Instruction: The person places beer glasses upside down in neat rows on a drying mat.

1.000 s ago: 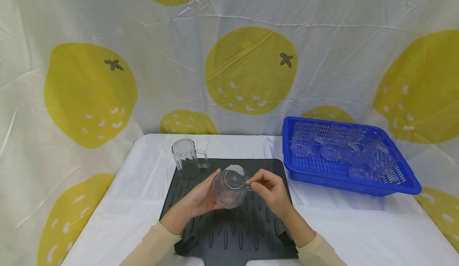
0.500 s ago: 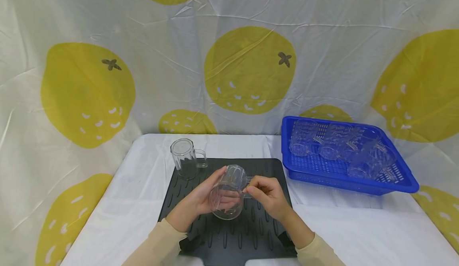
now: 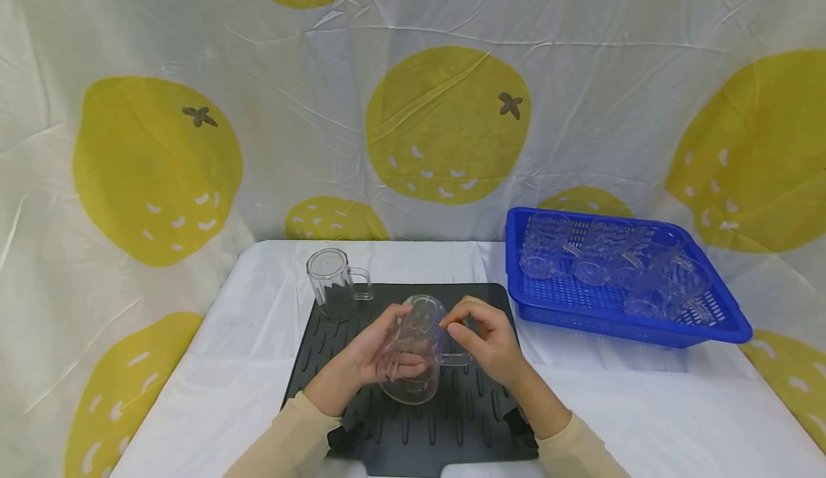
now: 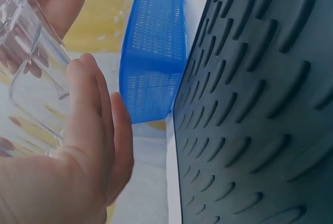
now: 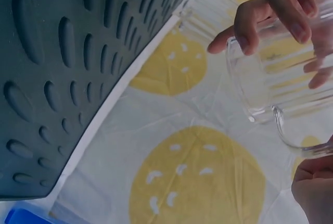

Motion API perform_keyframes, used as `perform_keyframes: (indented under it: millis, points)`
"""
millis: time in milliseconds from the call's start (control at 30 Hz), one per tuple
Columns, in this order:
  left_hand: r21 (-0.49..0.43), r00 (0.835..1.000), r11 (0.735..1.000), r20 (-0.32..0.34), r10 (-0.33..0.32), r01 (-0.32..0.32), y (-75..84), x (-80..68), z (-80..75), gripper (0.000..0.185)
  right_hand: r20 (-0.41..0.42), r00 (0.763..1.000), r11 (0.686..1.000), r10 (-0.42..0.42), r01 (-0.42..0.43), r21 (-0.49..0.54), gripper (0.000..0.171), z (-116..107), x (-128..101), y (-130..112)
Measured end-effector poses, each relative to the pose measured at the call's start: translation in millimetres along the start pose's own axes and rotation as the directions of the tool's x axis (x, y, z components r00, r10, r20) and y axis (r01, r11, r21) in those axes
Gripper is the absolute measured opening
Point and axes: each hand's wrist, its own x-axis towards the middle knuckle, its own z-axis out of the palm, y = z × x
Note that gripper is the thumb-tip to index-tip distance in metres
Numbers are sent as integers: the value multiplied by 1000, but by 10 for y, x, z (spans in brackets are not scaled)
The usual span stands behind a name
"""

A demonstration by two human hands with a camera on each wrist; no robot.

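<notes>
A clear glass mug (image 3: 413, 374) is held tilted over the dark ridged mat (image 3: 432, 442). My left hand (image 3: 368, 352) grips its body, the thumb along the near side and the other fingers showing through the glass. At the mug's far end my right hand (image 3: 487, 338) pinches by the upper part of the handle (image 3: 456, 359), with thumb and index finger close together; the handle's upper arm is partly hidden. In the right wrist view, curled fingers of the right hand (image 5: 317, 190) lie right at the handle. Another glass mug (image 3: 332, 284) stands on the mat's far left corner.
A blue plastic basket (image 3: 619, 324) stands at the back right with several glass mugs (image 3: 600, 249) lying in it. A white cloth (image 3: 632, 406) covers the table, and a curtain (image 3: 290, 105) with yellow fruit prints hangs behind.
The held mug has tipped, its near end swinging down toward the person and its handle turning lower. The right fingers have shifted along the handle. The standing mug and the basket stay put.
</notes>
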Motion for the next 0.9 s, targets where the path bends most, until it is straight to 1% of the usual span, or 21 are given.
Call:
perform_keyframes:
  millis: [100, 200, 333, 433, 533, 633, 700, 800, 900]
  points:
    - [30, 999, 999, -28, 41, -40, -6, -8, 1, 55, -18, 1000, 1000, 4, -4, -10, 17, -45, 11, -12]
    - [33, 996, 997, -52, 75, -73, -13, -18, 8, 56, -40, 999, 1000, 6, -7, -15, 17, -85, 18, -27]
    - [-1, 995, 995, -7, 100, -100, -22, -20, 0, 66, -76, 997, 1000, 5, -7, -21, 20, -125, 18, -44]
    - [7, 987, 987, 36, 158, -158, -26, -22, -22, 69, -100, 995, 999, 22, -24, -23, 17, -150, 10, -54]
    - [28, 969, 969, 45, 242, -244, -24, -23, -43, 61, -123, 991, 999, 46, -49, -23, 13, -174, 0, -60]
    - [56, 944, 943, 61, 325, -329, -17, -35, -58, 49, -140, 988, 997, 71, -75, -27, 12, -193, -7, -63]
    - [74, 925, 923, 84, 372, -378, -14, -49, -63, 46, -142, 987, 996, 80, -85, -32, 13, -203, -9, -62]
    - [104, 898, 894, 119, 425, -437, -13, -62, -82, 54, -145, 985, 995, 90, -97, -36, 12, -212, -9, -61]
    - [153, 877, 865, 144, 459, -478, -12, -68, -108, 66, -146, 984, 994, 98, -104, -33, 12, -213, -3, -68]
